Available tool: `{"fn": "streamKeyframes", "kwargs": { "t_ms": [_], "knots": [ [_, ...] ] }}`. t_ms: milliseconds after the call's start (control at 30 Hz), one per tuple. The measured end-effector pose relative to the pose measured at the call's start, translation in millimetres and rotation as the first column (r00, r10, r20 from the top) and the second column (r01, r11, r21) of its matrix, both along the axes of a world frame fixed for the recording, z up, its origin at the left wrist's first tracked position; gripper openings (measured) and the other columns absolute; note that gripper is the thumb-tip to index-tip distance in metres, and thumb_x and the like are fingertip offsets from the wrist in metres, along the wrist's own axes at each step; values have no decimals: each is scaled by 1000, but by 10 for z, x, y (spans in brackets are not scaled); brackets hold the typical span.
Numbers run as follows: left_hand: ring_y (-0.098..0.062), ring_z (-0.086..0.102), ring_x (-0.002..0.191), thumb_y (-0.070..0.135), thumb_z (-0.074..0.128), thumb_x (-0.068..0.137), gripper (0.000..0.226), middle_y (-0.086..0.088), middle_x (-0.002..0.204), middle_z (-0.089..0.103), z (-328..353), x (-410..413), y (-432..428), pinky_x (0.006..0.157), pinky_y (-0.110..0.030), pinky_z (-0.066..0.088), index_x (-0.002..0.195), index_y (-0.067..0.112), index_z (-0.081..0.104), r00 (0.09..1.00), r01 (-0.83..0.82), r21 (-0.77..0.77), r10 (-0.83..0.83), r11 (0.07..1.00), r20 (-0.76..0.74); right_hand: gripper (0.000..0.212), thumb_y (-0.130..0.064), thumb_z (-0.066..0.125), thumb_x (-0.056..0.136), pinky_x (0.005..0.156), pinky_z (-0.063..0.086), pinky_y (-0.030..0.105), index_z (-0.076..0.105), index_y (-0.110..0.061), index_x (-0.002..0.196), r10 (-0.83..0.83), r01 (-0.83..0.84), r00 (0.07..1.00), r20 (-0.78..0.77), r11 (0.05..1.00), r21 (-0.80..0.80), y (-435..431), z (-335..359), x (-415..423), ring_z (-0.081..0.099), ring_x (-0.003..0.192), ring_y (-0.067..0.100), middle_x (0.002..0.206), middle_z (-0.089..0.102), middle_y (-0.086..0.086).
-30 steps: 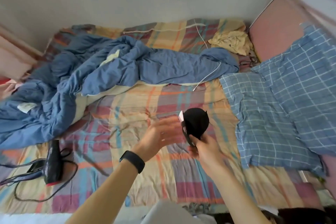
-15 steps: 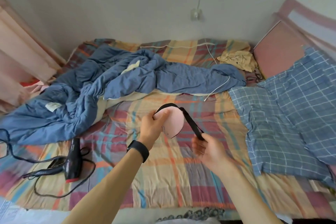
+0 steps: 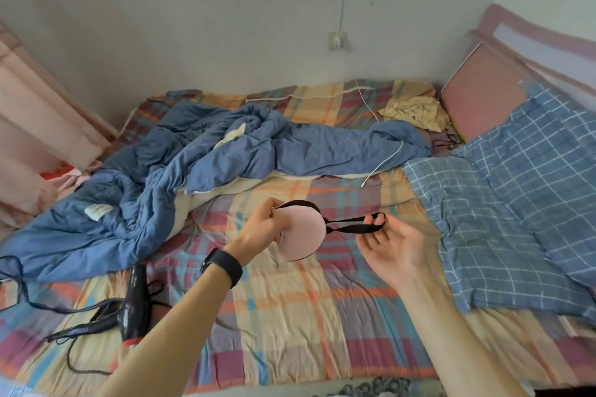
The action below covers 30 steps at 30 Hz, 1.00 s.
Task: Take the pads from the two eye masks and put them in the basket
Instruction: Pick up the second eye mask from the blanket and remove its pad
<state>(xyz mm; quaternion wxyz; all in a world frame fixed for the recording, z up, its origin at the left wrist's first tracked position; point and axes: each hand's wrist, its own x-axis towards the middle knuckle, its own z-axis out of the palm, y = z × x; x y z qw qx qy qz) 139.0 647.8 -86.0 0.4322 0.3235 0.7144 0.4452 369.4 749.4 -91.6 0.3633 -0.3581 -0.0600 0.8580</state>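
I hold an eye mask (image 3: 304,235) above the plaid bed sheet, its pink inner side facing me with a black edge on top. My left hand (image 3: 263,229) pinches the mask's left edge; a black band sits on that wrist. The mask's black strap (image 3: 358,225) stretches to the right and loops over the fingertips of my right hand (image 3: 392,246), whose palm faces up with fingers loosely curled. No basket and no second mask are in view. I cannot tell whether a pad is inside the mask.
A crumpled blue duvet (image 3: 180,171) covers the bed's left and back. A black hair dryer (image 3: 134,303) with its cord lies at the near left. A blue checked cover (image 3: 516,203) spreads on the right, a yellow cloth (image 3: 416,111) at the back, a white cable (image 3: 383,164) across the duvet.
The mask turned from its black side to its pink side and spread out. My hands moved apart, the right one pulling the strap out to the right. My head tilted up.
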Motion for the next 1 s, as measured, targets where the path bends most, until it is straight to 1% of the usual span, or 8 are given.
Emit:
{"fn": "streamKeyframes", "kwargs": {
  "t_ms": [167, 333, 400, 500, 633, 733, 867, 1000],
  "knots": [
    [-13, 54, 65, 26, 74, 85, 24, -2, 80, 57, 2, 20, 84, 60, -25, 45, 98, 8, 63, 992, -78, 122, 89, 989, -90, 42, 8, 36, 88, 82, 47, 28, 62, -10, 116, -46, 47, 997, -67, 999, 26, 134, -27, 34, 70, 79, 9, 99, 70, -2],
    [-6, 56, 64, 19, 74, 85, 18, 3, 77, 63, 106, 48, 195, 56, -10, 44, 100, 11, 70, 978, -4, 154, 36, 988, -206, 40, 0, 41, 98, 53, 44, 18, 65, -19, 123, 45, -75, 980, 192, 985, 155, 145, 32, -75, 60, 53, -1, 123, 69, -2],
    [-1, 59, 64, 17, 72, 87, 11, 2, 80, 66, 150, 32, 221, 58, -10, 45, 97, 16, 69, 978, 62, 158, -28, 986, -206, 34, -5, 45, 99, 48, 44, 18, 69, -20, 118, 125, -160, 966, 227, 977, 144, 151, 20, -74, 61, 53, 0, 117, 74, 0],
    [3, 60, 64, 12, 68, 90, 13, -3, 84, 68, 189, 21, 227, 59, -10, 44, 103, 10, 66, 986, 93, 173, -66, 981, -155, 26, -18, 59, 91, 54, 44, 21, 73, -18, 113, 174, -182, 980, 96, 979, 88, 157, 10, -34, 61, 64, 5, 98, 74, -8],
    [-9, 64, 74, 18, 68, 90, 15, -9, 91, 72, 128, -32, 201, 65, -24, 47, 104, 20, 67, 980, 59, 168, -25, 984, -199, 20, -25, 57, 88, 66, 33, 30, 71, -13, 92, 131, -133, 991, 22, 988, 74, 193, 60, 38, 48, 64, 12, 61, 49, -8],
    [-23, 66, 81, 30, 73, 82, 21, -13, 94, 73, 72, -136, 177, 73, -37, 51, 103, 27, 69, 973, -35, 146, 68, 989, -222, 15, -21, 60, 87, 67, 40, 31, 60, -15, 74, 204, -237, 957, 207, 959, 154, 197, 44, 51, 50, 68, 15, 64, 46, -3],
    [-19, 61, 76, 31, 73, 79, 28, -7, 89, 72, 75, -204, 151, 71, -35, 47, 104, 19, 69, 979, -83, 155, 110, 984, -170, 11, -2, 58, 83, 68, 53, 37, 56, -10, 75, 188, -244, 929, 320, 959, 147, 161, -42, 58, 62, 82, 20, 83, 61, 7],
    [-15, 62, 72, 35, 73, 80, 18, -10, 85, 73, 86, -133, 143, 65, -30, 47, 97, 36, 68, 962, -1, 141, 40, 990, -270, 16, -11, 66, 88, 44, 43, 22, 56, -20, 80, 150, -250, 775, 614, 965, 80, 121, -130, 17, 52, 51, 11, 73, 53, 4]
  ]
}}
